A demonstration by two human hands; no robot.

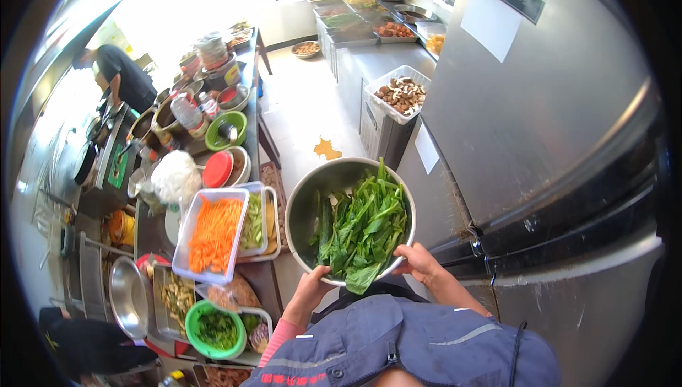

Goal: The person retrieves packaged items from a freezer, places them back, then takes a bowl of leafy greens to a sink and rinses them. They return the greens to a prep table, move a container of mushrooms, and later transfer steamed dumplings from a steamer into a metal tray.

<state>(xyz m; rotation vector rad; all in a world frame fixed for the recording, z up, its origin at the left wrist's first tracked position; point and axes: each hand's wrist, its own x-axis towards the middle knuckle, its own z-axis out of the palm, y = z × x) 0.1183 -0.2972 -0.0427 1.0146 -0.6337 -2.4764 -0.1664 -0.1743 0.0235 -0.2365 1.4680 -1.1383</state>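
A round metal bowl [299, 184] is held out in front of my body, over the floor. Cut leafy greens [367, 222] fill its right and near side, and one leaf droops over the near rim. A dark green cucumber-like vegetable [324, 222] lies along their left edge. My left hand [311, 288] grips the near-left rim, thumb on top. On the near-right rim, my right hand [418, 264] holds on the same way; the fingers beneath the bowl are hidden.
Left, a long table carries shredded carrot [216, 232], a green basin [197, 341] and a green basket [234, 120]. A steel refrigerator [543, 104] stands right. Ahead are a mushroom crate [402, 94], a floor spill [326, 148] and a floor bowl [306, 49]. Two people [125, 75] work left.
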